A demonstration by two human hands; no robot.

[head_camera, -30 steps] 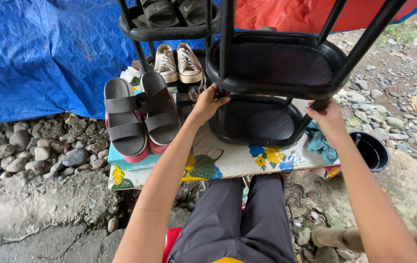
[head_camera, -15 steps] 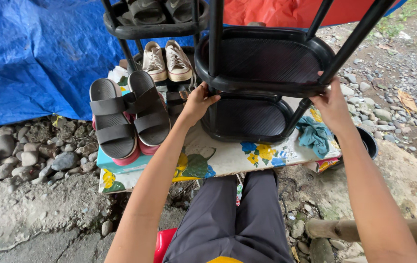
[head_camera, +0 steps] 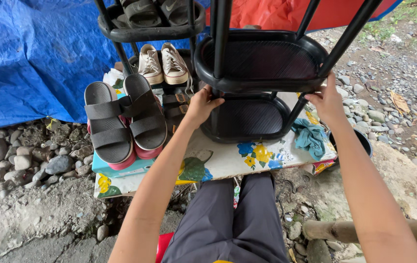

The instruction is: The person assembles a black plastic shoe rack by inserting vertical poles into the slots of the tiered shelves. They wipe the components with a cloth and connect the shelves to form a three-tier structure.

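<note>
Both hands sit a little higher and further apart on the rack than half a second ago, and the view has tipped down slightly, so the sandals lie lower in the picture.

The left hand (head_camera: 202,104) holds the rack (head_camera: 262,85) at the near left rim of its middle tray, fingers curled over the rim beside a black post. The right hand (head_camera: 328,100) grips the right end of the same tray, fingers closed around the rim where a slanted post meets it. The rack is a black plastic shelf with oval trays, long axis running left to right, standing on the flowered surface (head_camera: 218,160) straight ahead of the person. Both hands are about equally near.

On the left, just beside the rack, dark sandals (head_camera: 120,119) rest on a teal box, and white sneakers (head_camera: 162,63) stand behind them. A teal cloth (head_camera: 310,136) lies at the right edge of the surface, touching the lowest tray. Open room exists mainly toward the person and to the right, over stony ground; the blue tarp (head_camera: 33,53) closes the left side.
</note>
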